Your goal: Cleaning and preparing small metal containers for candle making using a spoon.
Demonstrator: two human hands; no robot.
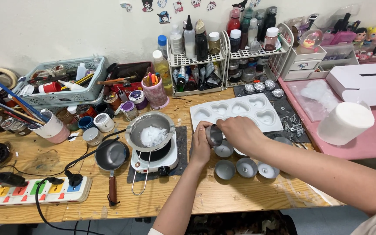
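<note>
I hold a small round silver metal cup [214, 135] between my left hand [201, 146] and right hand [238, 132], both clasping it above the wooden table [240, 196], just beside the white heart-cavity mould [235, 111].

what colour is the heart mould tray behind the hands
White, seen clearest in the head view: the heart mould tray.

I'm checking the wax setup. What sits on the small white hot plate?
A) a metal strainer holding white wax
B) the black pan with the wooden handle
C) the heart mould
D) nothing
A: the metal strainer with white wax rests on the hot plate; the black pan lies beside it.
</note>
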